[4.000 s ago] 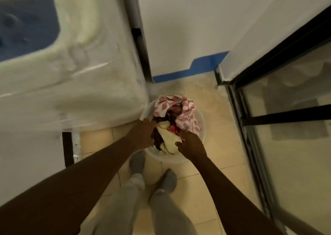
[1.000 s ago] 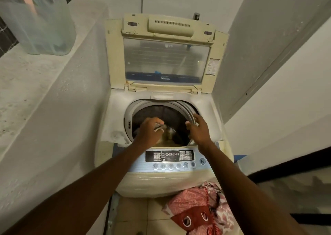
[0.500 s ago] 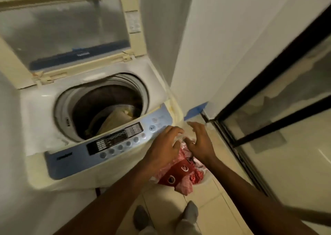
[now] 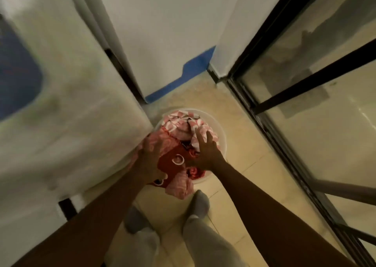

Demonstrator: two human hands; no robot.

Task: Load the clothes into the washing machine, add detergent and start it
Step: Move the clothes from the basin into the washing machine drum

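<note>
A white round basin (image 4: 220,132) stands on the tiled floor, heaped with clothes: a pink-and-white patterned cloth (image 4: 179,124) at the far side and a red cloth with white rings (image 4: 175,161) nearer me. Part of the pile hangs over the basin's near rim. My left hand (image 4: 150,159) lies on the red and pink cloth at the pile's left side; motion blur hides whether its fingers grip. My right hand (image 4: 205,150) rests on top of the pile with fingers spread. The washing machine's cream front (image 4: 71,114) fills the left, blurred, its drum out of view.
The basin sits in a narrow gap between the machine and a black-framed glass sliding door (image 4: 284,96) on the right. A white wall with a blue skirting (image 4: 193,67) closes the far end. My socked feet (image 4: 200,203) stand just before the basin.
My view has dropped from the open machine to the basin on the floor. Both hands have come down from beside the control panel onto the clothes pile.
</note>
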